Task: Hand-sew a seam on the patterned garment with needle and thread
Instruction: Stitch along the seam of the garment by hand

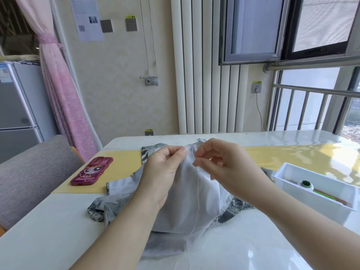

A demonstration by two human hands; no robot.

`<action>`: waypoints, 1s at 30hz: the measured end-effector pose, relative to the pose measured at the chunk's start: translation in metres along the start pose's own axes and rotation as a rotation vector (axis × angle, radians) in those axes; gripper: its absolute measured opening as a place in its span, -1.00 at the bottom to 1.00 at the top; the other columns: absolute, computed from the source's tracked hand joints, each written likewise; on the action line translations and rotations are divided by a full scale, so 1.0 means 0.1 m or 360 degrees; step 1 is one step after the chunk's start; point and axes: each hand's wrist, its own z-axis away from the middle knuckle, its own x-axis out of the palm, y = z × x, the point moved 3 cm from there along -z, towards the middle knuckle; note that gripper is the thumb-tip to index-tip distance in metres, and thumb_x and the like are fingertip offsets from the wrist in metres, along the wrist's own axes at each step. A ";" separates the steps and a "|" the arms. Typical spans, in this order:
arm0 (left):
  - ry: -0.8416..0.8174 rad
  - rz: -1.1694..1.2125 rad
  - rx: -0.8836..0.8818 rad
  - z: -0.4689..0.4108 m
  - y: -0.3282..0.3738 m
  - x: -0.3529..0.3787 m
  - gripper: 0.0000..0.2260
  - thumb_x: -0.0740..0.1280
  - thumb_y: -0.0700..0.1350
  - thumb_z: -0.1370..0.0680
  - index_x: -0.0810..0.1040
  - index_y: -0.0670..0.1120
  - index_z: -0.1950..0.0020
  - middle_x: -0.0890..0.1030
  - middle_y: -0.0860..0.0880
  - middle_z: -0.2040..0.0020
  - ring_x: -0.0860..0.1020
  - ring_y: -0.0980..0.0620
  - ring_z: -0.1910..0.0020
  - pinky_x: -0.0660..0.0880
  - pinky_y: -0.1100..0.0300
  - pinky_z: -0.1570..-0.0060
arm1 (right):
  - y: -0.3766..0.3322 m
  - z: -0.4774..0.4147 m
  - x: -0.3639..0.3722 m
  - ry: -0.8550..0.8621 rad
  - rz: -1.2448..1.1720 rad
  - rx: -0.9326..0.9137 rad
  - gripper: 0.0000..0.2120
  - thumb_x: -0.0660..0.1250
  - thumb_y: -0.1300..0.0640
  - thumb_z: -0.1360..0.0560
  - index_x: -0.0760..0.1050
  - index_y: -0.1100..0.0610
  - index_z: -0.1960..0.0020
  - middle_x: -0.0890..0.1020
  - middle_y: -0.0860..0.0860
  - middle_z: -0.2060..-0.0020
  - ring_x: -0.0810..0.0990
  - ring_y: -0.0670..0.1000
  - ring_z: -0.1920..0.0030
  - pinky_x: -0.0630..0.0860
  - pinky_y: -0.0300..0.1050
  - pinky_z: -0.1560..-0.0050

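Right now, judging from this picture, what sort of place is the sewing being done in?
Most likely a room in a home, not a workshop: a fridge stands at the left beside a tied pink curtain, a tall radiator rises behind, and the garment lies on a glossy table.

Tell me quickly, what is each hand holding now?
Left hand: pinches the garment.
Right hand: pinches the needle.

The bench (58, 221) is glossy and smooth, with bright reflections near its right edge. The garment (194, 201) is thin matt cloth; the tray (303, 199) at the right edge is smooth white plastic.
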 end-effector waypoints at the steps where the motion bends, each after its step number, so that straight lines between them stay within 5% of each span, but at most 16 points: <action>1: 0.0001 0.0008 -0.0002 0.00 0.00 0.00 -0.87 0.38 -0.17 -0.51 0.63 -0.05 0.23 0.62 -0.09 0.15 0.53 0.01 0.07 0.42 0.00 -0.20 | 0.01 0.01 0.01 -0.0014 0.0004 -0.0005 -0.86 0.40 0.14 -0.46 0.50 -0.06 0.19 0.64 -0.13 0.27 0.51 -0.10 0.40 0.49 -0.25 0.25; 13: 0.0011 -0.0092 0.0163 0.01 0.05 -0.01 -0.92 0.36 -0.16 -0.52 0.61 -0.08 0.17 0.64 0.02 0.22 0.57 0.11 0.13 0.46 0.20 -0.05 | -0.13 0.06 -0.01 -0.0162 0.0130 -0.0240 -0.91 0.48 0.17 -0.41 0.64 0.07 0.08 0.48 -0.47 0.43 0.46 -0.31 0.47 0.33 -0.51 0.35; 19: -0.0137 -0.0147 0.0304 0.09 0.08 0.03 -0.91 0.36 -0.12 -0.52 0.61 -0.04 0.18 0.66 -0.08 0.15 0.57 0.09 0.11 0.46 0.24 -0.04 | -0.04 -0.12 -0.05 0.0164 0.0169 -0.0377 -0.88 0.50 0.09 -0.37 0.57 0.04 0.18 0.58 -0.24 0.33 0.47 -0.08 0.32 0.42 -0.31 0.28; 23: -0.0197 -0.0133 0.0277 0.08 0.10 0.00 -0.92 0.39 -0.02 -0.46 0.62 0.04 0.23 0.60 0.00 0.21 0.51 0.11 0.16 0.43 0.25 0.05 | 0.01 -0.22 -0.20 0.0312 0.0033 -0.0220 -0.73 0.37 -0.19 -0.36 0.58 0.02 0.19 0.57 -0.16 0.25 0.45 -0.13 0.28 0.38 -0.35 0.20; 26: -0.0314 -0.0145 0.0276 0.10 0.12 0.00 -0.92 0.42 -0.02 -0.46 0.62 0.04 0.23 0.60 0.05 0.22 0.51 0.13 0.16 0.44 0.29 0.06 | 0.09 -0.31 -0.20 -0.0008 0.0019 0.0139 -0.50 0.23 -0.27 -0.42 0.66 0.15 0.14 0.64 -0.04 0.13 0.58 -0.08 0.15 0.42 -0.35 0.16; 30: -0.0435 -0.0096 0.0242 0.15 0.12 0.04 -0.92 0.38 -0.02 -0.40 0.62 0.00 0.24 0.57 0.05 0.26 0.48 0.15 0.19 0.42 0.39 0.13 | 0.11 -0.34 -0.08 -0.0437 -0.0489 0.0407 -0.83 0.39 0.05 -0.46 0.68 0.13 0.11 0.71 0.10 0.13 0.67 0.07 0.04 0.52 -0.06 -0.11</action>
